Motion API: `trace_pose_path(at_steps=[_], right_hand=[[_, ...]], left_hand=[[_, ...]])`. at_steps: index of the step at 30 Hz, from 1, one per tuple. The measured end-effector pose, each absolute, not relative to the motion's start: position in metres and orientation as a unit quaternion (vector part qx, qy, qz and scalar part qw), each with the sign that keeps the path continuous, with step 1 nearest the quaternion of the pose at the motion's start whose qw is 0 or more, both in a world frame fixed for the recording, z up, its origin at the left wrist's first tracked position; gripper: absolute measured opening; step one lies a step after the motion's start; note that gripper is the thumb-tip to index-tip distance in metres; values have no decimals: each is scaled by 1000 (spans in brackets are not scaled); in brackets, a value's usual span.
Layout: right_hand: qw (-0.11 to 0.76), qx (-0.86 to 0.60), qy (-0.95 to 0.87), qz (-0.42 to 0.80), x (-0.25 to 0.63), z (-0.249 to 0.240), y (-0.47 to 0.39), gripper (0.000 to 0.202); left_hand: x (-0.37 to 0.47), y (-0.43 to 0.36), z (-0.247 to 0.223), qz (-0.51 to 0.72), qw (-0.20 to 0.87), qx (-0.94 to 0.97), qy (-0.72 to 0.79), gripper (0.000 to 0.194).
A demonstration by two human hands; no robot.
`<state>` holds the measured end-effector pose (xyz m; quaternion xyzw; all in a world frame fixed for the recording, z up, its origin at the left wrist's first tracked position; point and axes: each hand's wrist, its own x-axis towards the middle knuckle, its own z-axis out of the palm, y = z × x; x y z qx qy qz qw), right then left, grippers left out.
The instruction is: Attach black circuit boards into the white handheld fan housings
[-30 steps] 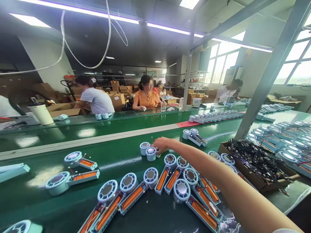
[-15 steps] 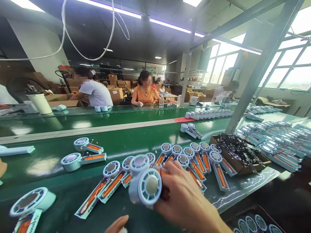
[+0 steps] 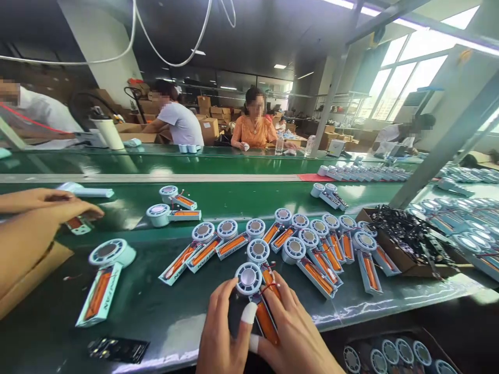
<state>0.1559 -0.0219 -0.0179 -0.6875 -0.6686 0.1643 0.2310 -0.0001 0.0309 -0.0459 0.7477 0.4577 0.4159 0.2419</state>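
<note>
Low over the front of the bench, both hands are on a pair of light-blue handheld fans. The nearer fan (image 3: 248,279) has a round slotted head, and its open handle shows an orange battery and thin wires. Behind it is the second fan (image 3: 258,251), its handle partly covered by fingers. My left hand (image 3: 224,327) grips the nearer fan at its head and handle, its thumb wearing a white cover. From the right, my right hand (image 3: 292,324) is closed around the two handles, also with a white-covered thumb. Several similar fans (image 3: 294,249) lie just beyond.
A black circuit board (image 3: 119,349) and another open fan (image 3: 107,254) lie at left. A co-worker's hands (image 3: 50,208) work beside a cardboard flap (image 3: 35,270). A carton of dark boards (image 3: 390,254) stands right, near a metal post (image 3: 440,114). More fans (image 3: 390,352) fill a box below.
My right hand has lowered the two fans towards the bench front. My left hand has come up and taken hold of the nearer one. The view has swung left, showing a co-worker's hands.
</note>
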Motion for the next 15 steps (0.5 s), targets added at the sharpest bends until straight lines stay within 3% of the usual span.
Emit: trace_pose_path(at_steps=[4, 7, 9, 11, 13, 15], right_hand=[[202, -659, -687, 230, 180, -10, -45, 64], [230, -654, -686, 223, 212, 3, -66, 45], [285, -706, -629, 156, 248, 16, -78, 33], [324, -789, -522, 33, 297, 32, -87, 36], [271, -860, -421, -94, 351, 48, -91, 36], [198, -894, -373, -147, 399, 61, -89, 33]], left_hand=[[4, 44, -44, 404, 222, 744, 484, 47], [9, 55, -41, 421, 206, 731, 496, 46], [11, 60, -41, 426, 198, 724, 505, 47], [10, 61, -44, 429, 197, 717, 512, 50], [8, 58, -47, 429, 209, 715, 511, 55], [6, 54, -50, 426, 225, 711, 512, 63]])
